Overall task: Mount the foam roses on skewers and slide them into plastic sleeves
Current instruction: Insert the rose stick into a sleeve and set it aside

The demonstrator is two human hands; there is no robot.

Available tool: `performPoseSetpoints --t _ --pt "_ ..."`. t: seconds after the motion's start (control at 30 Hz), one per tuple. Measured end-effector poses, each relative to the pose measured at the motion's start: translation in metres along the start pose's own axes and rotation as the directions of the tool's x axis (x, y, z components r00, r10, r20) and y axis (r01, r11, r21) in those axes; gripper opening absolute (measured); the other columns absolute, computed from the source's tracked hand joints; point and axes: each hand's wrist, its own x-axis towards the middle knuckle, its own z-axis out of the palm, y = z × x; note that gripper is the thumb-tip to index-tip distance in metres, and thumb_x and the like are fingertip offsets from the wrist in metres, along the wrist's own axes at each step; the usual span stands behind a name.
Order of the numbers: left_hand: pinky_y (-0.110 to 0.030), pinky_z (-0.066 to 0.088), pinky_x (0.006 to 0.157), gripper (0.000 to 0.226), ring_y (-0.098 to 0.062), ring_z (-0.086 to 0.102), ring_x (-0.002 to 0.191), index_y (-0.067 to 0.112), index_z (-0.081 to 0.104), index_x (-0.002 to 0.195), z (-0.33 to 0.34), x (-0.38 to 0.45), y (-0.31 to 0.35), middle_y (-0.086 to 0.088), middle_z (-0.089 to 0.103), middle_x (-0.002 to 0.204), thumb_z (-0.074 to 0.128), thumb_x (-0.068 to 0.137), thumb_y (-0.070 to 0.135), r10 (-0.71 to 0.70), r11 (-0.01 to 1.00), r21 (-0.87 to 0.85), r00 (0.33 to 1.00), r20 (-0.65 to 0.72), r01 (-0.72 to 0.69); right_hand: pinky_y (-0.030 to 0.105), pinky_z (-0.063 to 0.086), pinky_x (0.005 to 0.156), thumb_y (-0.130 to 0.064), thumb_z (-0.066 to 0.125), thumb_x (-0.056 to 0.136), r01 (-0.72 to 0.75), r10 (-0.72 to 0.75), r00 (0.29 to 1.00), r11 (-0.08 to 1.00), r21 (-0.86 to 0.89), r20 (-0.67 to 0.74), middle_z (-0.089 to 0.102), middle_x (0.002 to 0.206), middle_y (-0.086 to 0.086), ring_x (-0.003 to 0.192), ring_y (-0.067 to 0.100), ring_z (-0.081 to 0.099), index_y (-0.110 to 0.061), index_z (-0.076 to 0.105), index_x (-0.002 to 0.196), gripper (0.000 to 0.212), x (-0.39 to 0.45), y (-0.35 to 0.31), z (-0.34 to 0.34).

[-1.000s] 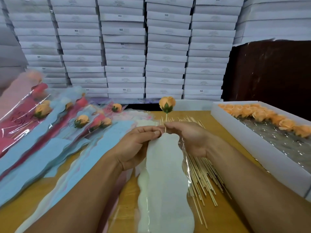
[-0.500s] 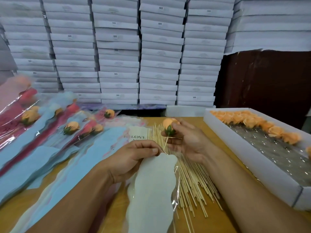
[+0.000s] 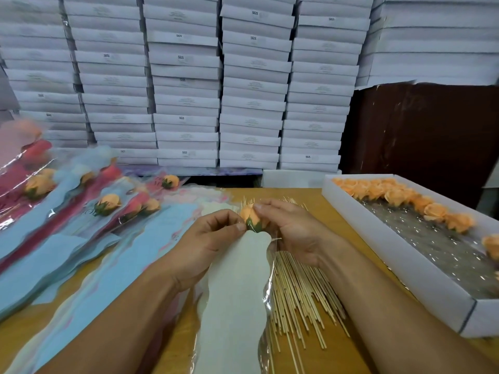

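Observation:
An orange foam rose (image 3: 252, 218) with a green base sits at the mouth of a white plastic sleeve (image 3: 237, 292) that lies lengthwise on the table. Its skewer is inside the sleeve and hidden. My left hand (image 3: 208, 238) pinches the sleeve's top edge beside the rose. My right hand (image 3: 289, 228) holds the rose head with its fingertips from the right. A pile of bare wooden skewers (image 3: 299, 290) lies under and to the right of the sleeve.
A long white box (image 3: 405, 263) at the right holds several loose orange roses (image 3: 399, 195). Finished roses in blue and red sleeves (image 3: 81, 225) fan out at the left. Stacked white boxes (image 3: 189, 85) form a wall behind the wooden table (image 3: 337, 354).
The rose on its skewer has come down from above the sleeve until its head sits at the sleeve's mouth. My right hand moved from the skewer up to the rose head.

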Motion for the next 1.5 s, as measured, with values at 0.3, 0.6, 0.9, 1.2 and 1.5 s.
performPoseSetpoints --t 0.3,0.6,0.9,1.2,1.5 --pt "-0.036 0.046 0.067 0.019 -0.023 0.058 0.074 0.010 0.064 0.085 0.002 0.002 -0.001 -0.010 0.063 0.081 0.060 0.098 0.023 0.035 0.986 0.164 0.985 -0.169 -0.007 0.031 0.045 0.061 -0.053 0.063 0.094 0.010 -0.008 0.996 1.000 -0.018 0.092 0.070 0.078 -0.006 0.068 0.011 0.062 -0.025 0.074 0.089 0.030 -0.005 -0.002 0.005" --pt "-0.033 0.046 0.065 0.016 -0.023 0.058 0.071 0.010 0.066 0.084 0.003 0.004 -0.003 -0.009 0.064 0.079 0.062 0.097 0.020 0.058 0.990 0.140 0.977 -0.204 -0.030 0.029 0.046 0.060 -0.059 0.062 0.092 -0.003 0.008 0.997 0.998 -0.068 0.070 0.067 0.074 -0.003 0.065 0.012 0.059 -0.021 0.074 0.080 0.041 -0.003 -0.001 0.010" --pt "-0.032 0.048 0.061 0.016 -0.027 0.060 0.069 0.002 0.066 0.092 0.005 0.002 0.000 -0.023 0.066 0.085 0.062 0.096 0.017 0.093 0.982 0.182 0.966 -0.243 -0.049 0.035 0.046 0.069 -0.049 0.084 0.073 0.046 -0.042 0.997 0.996 -0.081 0.058 0.073 0.088 -0.001 0.079 0.016 0.063 -0.016 0.079 0.094 0.040 -0.004 0.000 0.009" --pt "-0.041 0.048 0.073 0.013 -0.027 0.060 0.075 0.004 0.069 0.085 0.004 0.003 -0.004 -0.020 0.068 0.086 0.065 0.093 0.013 0.082 0.979 0.199 0.970 -0.228 -0.036 0.030 0.048 0.067 -0.019 0.080 0.085 0.043 -0.042 0.998 0.999 -0.025 0.052 0.067 0.075 -0.006 0.073 0.012 0.062 -0.020 0.067 0.078 0.015 -0.001 0.003 0.007" --pt "-0.034 0.048 0.067 0.024 -0.026 0.061 0.071 0.004 0.068 0.083 0.003 0.004 -0.003 -0.018 0.067 0.082 0.072 0.074 0.026 0.035 0.998 0.047 0.985 -0.166 -0.028 0.018 0.045 0.050 -0.010 0.073 0.090 0.058 -0.056 0.996 0.998 -0.016 0.065 0.066 0.065 -0.008 0.057 0.004 0.061 -0.016 0.064 0.079 0.015 -0.003 -0.001 0.006"
